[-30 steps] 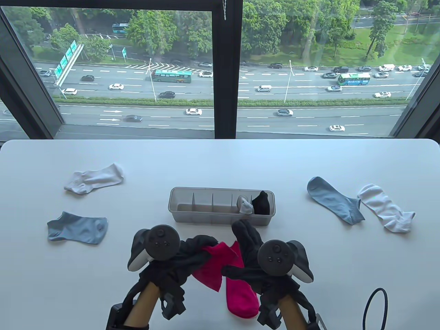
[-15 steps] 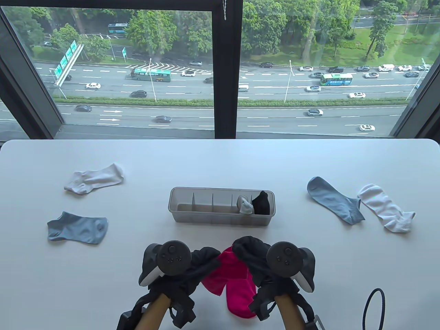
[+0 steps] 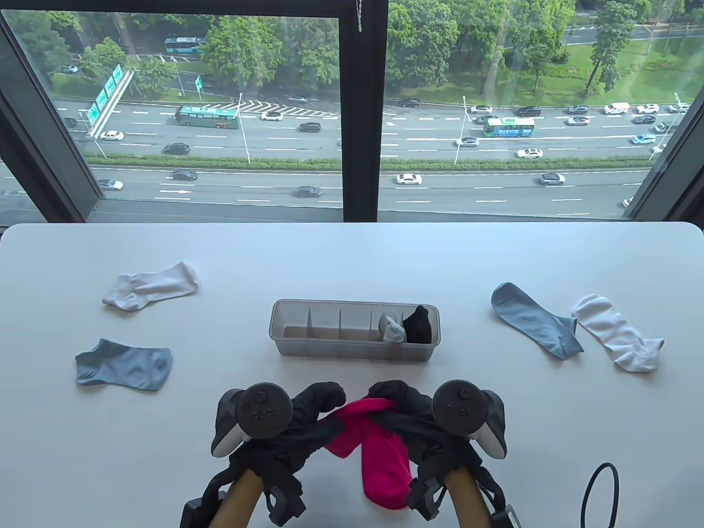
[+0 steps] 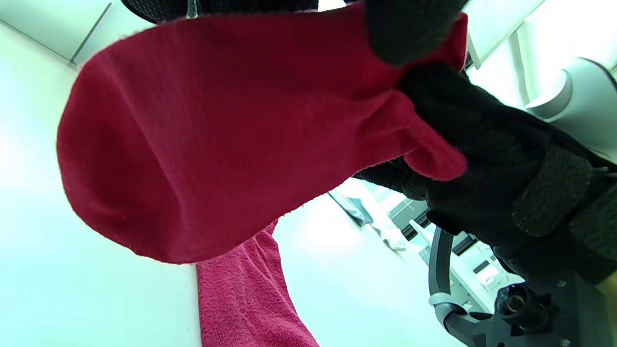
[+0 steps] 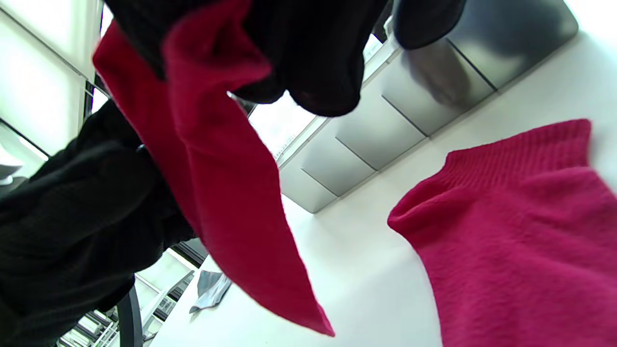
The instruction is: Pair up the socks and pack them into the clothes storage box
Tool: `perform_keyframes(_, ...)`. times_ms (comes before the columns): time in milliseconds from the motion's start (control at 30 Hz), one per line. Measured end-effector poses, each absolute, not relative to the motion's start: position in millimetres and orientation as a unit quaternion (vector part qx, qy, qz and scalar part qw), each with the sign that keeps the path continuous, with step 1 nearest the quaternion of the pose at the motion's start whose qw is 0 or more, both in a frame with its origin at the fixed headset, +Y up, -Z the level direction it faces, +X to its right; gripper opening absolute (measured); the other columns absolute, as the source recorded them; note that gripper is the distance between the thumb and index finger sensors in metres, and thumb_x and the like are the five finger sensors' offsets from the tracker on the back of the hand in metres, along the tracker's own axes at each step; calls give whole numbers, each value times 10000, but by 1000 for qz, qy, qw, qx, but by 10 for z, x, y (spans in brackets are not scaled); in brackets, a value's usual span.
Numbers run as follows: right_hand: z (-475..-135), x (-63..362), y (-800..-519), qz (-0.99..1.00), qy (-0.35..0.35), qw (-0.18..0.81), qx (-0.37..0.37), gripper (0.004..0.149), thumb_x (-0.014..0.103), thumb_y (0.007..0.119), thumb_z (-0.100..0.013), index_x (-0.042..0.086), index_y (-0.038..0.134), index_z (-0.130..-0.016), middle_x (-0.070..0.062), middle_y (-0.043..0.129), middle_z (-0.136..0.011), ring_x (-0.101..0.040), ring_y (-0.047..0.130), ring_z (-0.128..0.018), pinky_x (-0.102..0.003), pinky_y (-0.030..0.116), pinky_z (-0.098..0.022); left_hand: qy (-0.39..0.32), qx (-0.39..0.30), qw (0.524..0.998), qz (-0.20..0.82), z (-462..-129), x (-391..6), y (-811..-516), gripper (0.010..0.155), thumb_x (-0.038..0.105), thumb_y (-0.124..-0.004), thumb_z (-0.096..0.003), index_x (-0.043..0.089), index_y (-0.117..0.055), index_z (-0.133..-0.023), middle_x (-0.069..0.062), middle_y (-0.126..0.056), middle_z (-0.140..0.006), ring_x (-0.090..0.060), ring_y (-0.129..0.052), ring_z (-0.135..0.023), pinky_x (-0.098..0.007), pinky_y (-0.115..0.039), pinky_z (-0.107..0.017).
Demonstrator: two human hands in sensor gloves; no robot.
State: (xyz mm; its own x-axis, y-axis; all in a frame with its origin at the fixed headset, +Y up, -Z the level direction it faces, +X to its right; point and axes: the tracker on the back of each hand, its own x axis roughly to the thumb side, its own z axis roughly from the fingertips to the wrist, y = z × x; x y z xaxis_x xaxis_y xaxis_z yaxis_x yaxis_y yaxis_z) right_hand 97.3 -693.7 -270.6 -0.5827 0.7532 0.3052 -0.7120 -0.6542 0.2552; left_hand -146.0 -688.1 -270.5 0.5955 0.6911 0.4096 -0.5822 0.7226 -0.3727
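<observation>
Near the front edge of the bench [image 3: 352,253], both gloved hands hold one pink sock [image 3: 357,418] lifted between them. The left hand [image 3: 308,410] pinches one end with curled fingers, and the right hand [image 3: 404,404] grips the other end the same way. A second pink sock [image 3: 385,467] lies flat on the bench just below, its toe pointing toward the front edge.

From above, the held sock looks like a small bunched strip. The left wrist view shows far more: the sock [image 4: 217,135] hangs open and broad, its rounded toe at the left, with the right hand [image 4: 482,159] clamped on its cuff end. The right wrist view shows the same sock [image 5: 226,193] hanging down to a point, and the ribbed cuff of the lying sock [image 5: 511,231] on the bench beside the grey storage box [image 5: 366,144].

Only the table view shows the box [image 3: 355,330] at mid-bench, with a grey sock bundle [image 3: 393,328] and a black sock bundle [image 3: 418,324] in its right-hand compartments. Two light blue socks and two white socks lie loose toward the left and right edges.

Both wrists angle inward, trackers facing up.
</observation>
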Motion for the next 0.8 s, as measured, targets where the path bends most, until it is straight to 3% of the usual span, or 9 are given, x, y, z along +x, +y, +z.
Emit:
perform_keyframes(133, -2673, 825, -6891, 913, 53, 346, 208, 428, 415, 784, -544, 269, 685, -934, 15, 839, -737, -233, 839, -759, -622, 557, -747, -238, -30, 889, 389, -2716, -1440, -6876, 376, 354, -709, -552, 206, -767, -893, -123, -868, -949, -389, -919, -815, -634, -657, -688)
perform_keyframes(233, -2731, 910, -6956, 934, 36, 311, 170, 603, 435, 786, -525, 225, 596, -1058, -3, 817, -804, -250, 824, -798, -638, 544, -740, -246, -66, 877, 409, -2742, -1519, -6893, 383, 321, -624, -589, 167, -770, -907, -137, -879, -942, -392, -926, -805, -627, -667, -683)
perform_keyframes(333, -2750, 1132, -7056, 939, -25, 330, 93, 562, 461, 684, -563, 196, 627, -1055, -82, 801, -911, -336, 786, -885, -660, 536, -723, -221, -59, 872, 433, -2770, -1588, -6927, 390, 293, -583, -592, 134, -718, -921, -158, -941, -866, -374, -989, -731, -603, -714, -657)
perform_keyframes(467, -2783, 1150, -7089, 886, 101, 422, 162, 947, 532, 731, -493, 87, 235, -1167, -350, 380, -1187, -603, 365, -1047, -739, 409, -707, -220, -53, 870, 439, -2795, -1606, -6934, 396, 283, -559, -591, 159, -660, -953, -138, -906, -909, -368, -949, -796, -606, -689, -677)
perform_keyframes(600, -2808, 954, -7129, 878, 193, 381, 217, 1095, 493, 756, -515, -5, -34, -1088, -363, 107, -1175, -622, 241, -1046, -718, 374, -735, -266, -99, 838, 467, -2791, -1545, -6942, 395, 279, -569, -581, 234, -650, -965, -107, -874, -965, -354, -916, -861, -619, -665, -696)
perform_keyframes(667, -2803, 931, -7125, 869, 150, 426, 200, 983, 421, 795, -523, 73, 113, -1140, -286, 266, -1212, -607, 318, -1058, -714, 405, -733, -291, -132, 820, 475, -2782, -1499, -6942, 394, 261, -583, -578, 260, -659, -964, -99, -896, -950, -344, -935, -845, -620, -668, -697)
perform_keyframes(700, -2797, 951, -7116, 867, 140, 439, 191, 785, 379, 810, -529, 186, 357, -1141, -208, 478, -1206, -593, 405, -1060, -702, 430, -737, -292, -132, 821, 472, -2781, -1492, -6942, 395, 254, -587, -576, 264, -661, -964, -98, -910, -936, -338, -954, -826, -621, -674, -694)
perform_keyframes(733, -2798, 990, -7104, 865, 122, 453, 179, 540, 364, 805, -540, 222, 621, -1027, -148, 674, -1138, -538, 549, -1054, -681, 480, -738, -283, -127, 830, 463, -2795, -1505, -6942, 395, 250, -586, -576, 257, -662, -964, -95, -928, -914, -332, -970, -806, -615, -684, -690)
perform_keyframes(800, -2797, 1059, -7098, 850, 104, 489, 164, 427, 380, 799, -545, 240, 700, -936, -40, 897, -906, -343, 846, -922, -636, 550, -744, -263, -131, 840, 455, -2831, -1558, -6959, 399, 247, -581, -581, 191, -661, -969, -101, -952, -876, -334, -994, -765, -611, -694, -680)
